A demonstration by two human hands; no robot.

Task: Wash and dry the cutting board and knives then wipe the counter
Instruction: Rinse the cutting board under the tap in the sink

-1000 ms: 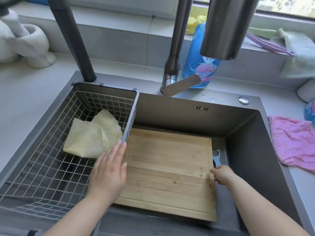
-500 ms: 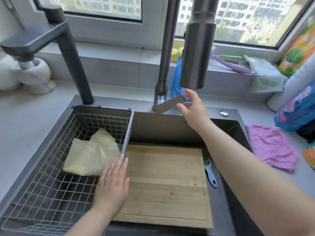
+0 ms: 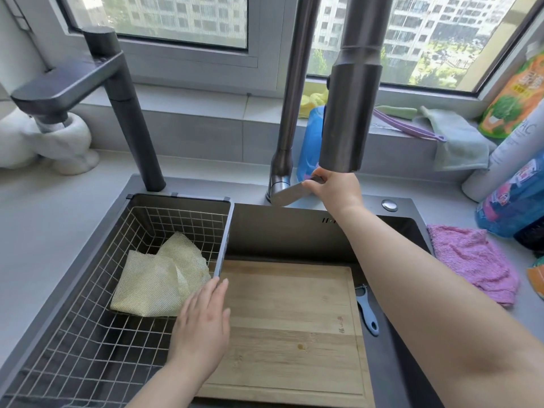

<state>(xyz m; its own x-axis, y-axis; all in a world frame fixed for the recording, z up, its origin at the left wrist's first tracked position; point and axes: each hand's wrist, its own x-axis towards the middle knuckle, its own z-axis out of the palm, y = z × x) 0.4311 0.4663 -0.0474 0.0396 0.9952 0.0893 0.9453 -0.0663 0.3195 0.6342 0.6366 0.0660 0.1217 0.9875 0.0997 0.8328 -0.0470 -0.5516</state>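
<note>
Right hand [image 3: 335, 189] on the faucet lever [image 3: 290, 191], left hand [image 3: 203, 322] flat on the cutting board [image 3: 294, 328].

The right fingers [image 3: 313, 184] are curled round the lever, with the spray head [image 3: 350, 113] hanging directly above them and a blue bottle [image 3: 309, 142] just behind. The left fingers [image 3: 216, 293] lie straight and together on the board's left edge — the board lies flat in the sink [image 3: 288, 228], stretching away to their right. Just left of them a wire basket [image 3: 88, 334] holds a yellow mesh cloth [image 3: 159, 284]. Past the board's right edge lies a blue peeler [image 3: 366, 312], beside the right forearm — farther right, a pink cloth [image 3: 474, 266] on the table [image 3: 44, 219].
</note>
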